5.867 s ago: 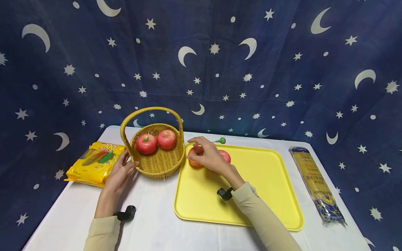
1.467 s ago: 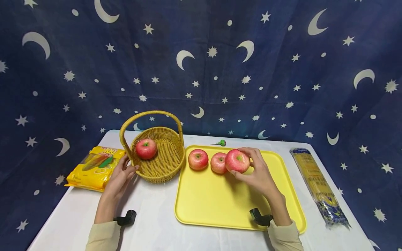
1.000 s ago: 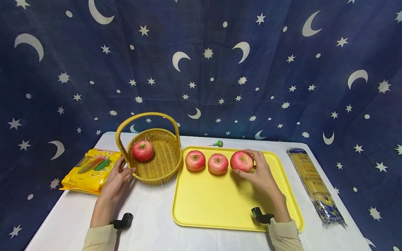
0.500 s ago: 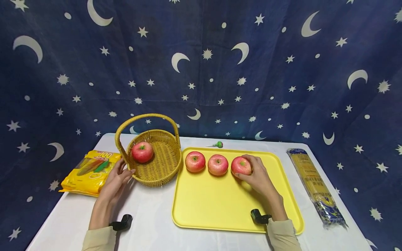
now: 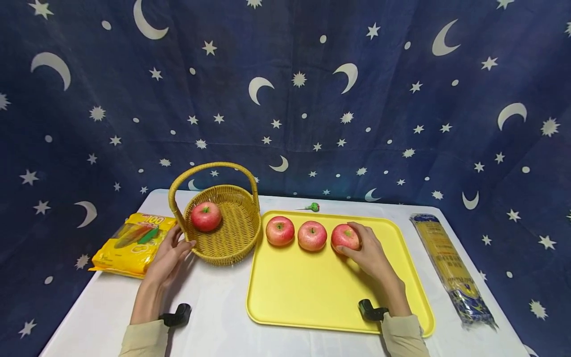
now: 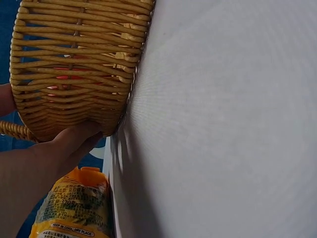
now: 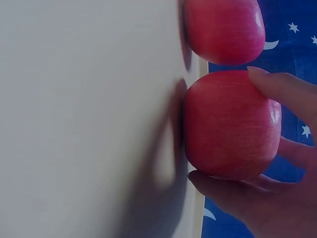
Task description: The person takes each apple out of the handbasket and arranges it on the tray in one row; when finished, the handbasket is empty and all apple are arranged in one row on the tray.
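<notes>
My left hand [image 5: 167, 260] grips the left side of a wicker basket [image 5: 232, 230], thumb at the rim and fingers against the woven wall [image 6: 79, 64]. One red apple [image 5: 206, 216] lies inside the basket, at its left. On the yellow tray [image 5: 303, 292] two apples, a left one [image 5: 280, 231] and a middle one [image 5: 312, 236], stand in a row near the back edge. A third apple [image 5: 343, 238] sits at the row's right end, stem up, with my right hand [image 5: 371, 255] holding it between thumb and fingers. In the right wrist view this apple [image 7: 230, 126] is right at the tray surface.
A yellow packet [image 5: 134, 245] lies left of the basket, beside my left hand. A long clear bag of yellow noodles [image 5: 450, 267] lies right of the tray. Behind the tray is a small green-headed pick [image 5: 314, 207]. A dark star-patterned cloth [image 5: 294, 109] hangs behind the white table.
The basket held two apples at first and now holds one. My right hand has brought the other over the tray and lowered it at the row's right end. My left hand stays on the basket.
</notes>
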A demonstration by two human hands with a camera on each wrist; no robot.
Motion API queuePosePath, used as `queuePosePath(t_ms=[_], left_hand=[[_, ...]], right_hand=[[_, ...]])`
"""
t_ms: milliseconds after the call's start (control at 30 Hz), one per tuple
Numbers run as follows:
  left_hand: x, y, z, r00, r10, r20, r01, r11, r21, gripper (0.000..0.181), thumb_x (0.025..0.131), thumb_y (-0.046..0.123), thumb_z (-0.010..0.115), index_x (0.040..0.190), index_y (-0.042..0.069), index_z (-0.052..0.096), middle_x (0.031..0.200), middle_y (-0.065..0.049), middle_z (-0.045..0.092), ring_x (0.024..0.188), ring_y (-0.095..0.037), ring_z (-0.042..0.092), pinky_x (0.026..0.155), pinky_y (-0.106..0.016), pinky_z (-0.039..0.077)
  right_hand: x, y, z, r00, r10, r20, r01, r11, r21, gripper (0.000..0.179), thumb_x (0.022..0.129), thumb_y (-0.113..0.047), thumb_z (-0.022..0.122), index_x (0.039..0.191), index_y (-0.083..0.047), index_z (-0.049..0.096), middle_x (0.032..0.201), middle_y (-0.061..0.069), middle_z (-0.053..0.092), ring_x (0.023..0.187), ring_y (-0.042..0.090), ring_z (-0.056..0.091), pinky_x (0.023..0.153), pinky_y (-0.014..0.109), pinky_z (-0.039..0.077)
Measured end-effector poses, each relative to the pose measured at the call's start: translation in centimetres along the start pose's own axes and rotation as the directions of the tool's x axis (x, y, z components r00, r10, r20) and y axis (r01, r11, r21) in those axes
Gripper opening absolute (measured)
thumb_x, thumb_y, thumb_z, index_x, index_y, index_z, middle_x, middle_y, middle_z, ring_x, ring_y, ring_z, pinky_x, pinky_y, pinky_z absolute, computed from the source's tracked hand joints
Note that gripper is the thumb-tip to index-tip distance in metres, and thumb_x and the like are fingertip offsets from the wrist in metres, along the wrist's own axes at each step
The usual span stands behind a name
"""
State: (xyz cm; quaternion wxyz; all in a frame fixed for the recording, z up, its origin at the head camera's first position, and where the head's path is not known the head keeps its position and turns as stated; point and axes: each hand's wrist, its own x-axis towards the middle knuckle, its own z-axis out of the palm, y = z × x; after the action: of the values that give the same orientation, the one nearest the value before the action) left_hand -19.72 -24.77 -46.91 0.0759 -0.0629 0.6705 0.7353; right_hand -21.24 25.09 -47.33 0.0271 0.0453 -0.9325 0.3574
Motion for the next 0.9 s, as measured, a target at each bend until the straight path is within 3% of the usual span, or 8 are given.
queuePosePath(t_ms=[367, 533, 700, 900], left_hand=[[0.1, -0.1, 0.1, 1.0, -0.018, -0.01, 0.018, 1.0, -0.003, 0.089, 0.101, -0.001, 0.05, 0.166, 0.015, -0.008, 0.174, -0.007, -0.006, 0.156, -0.027, 0.013, 0.121, -0.031, 0.028], [0.1, 0.0, -0.1, 1.0, -0.022, -0.007, 0.022, 1.0, 0.005, 0.089, 0.101, 0.0, 0.05, 0.166, 0.014, -0.009, 0.174, -0.007, -0.007, 0.157, -0.027, 0.012, 0.125, -0.038, 0.023], [-0.1, 0.2, -0.2, 1.0, -0.012, 0.0, 0.012, 1.0, 0.018, 0.089, 0.101, 0.001, 0.051, 0.165, 0.012, -0.01, 0.174, -0.009, -0.008, 0.157, -0.029, 0.009, 0.128, -0.048, 0.014], [0.0, -0.1, -0.1, 1.0, -0.019, 0.014, 0.019, 1.0, 0.019, 0.09, 0.101, 0.001, 0.05, 0.165, 0.014, -0.012, 0.174, -0.007, -0.011, 0.159, -0.03, 0.008, 0.127, -0.048, 0.015]], right_hand=[[-0.1, 0.2, -0.2, 1.0, -0.009, 0.003, 0.009, 1.0, 0.03, 0.079, 0.086, -0.033, 0.083, 0.151, -0.008, 0.045, 0.143, 0.023, 0.051, 0.129, 0.042, 0.05, 0.11, 0.063, 0.045], [-0.2, -0.1, -0.6, 1.0, 0.005, 0.022, -0.006, 0.999, 0.043, 0.084, 0.086, -0.036, 0.082, 0.154, -0.007, 0.041, 0.149, 0.023, 0.047, 0.133, 0.043, 0.049, 0.11, 0.062, 0.047], [-0.2, -0.6, -1.2, 0.998, -0.05, -0.043, 0.054, 0.995, 0.08, 0.077, 0.087, -0.025, 0.082, 0.151, -0.004, 0.044, 0.149, 0.024, 0.046, 0.137, 0.046, 0.046, 0.111, 0.061, 0.045], [-0.3, -2.4, -1.1, 0.972, -0.16, -0.173, 0.181, 0.977, 0.111, 0.066, 0.085, -0.014, 0.083, 0.144, -0.007, 0.053, 0.146, 0.02, 0.052, 0.134, 0.043, 0.05, 0.113, 0.06, 0.044]])
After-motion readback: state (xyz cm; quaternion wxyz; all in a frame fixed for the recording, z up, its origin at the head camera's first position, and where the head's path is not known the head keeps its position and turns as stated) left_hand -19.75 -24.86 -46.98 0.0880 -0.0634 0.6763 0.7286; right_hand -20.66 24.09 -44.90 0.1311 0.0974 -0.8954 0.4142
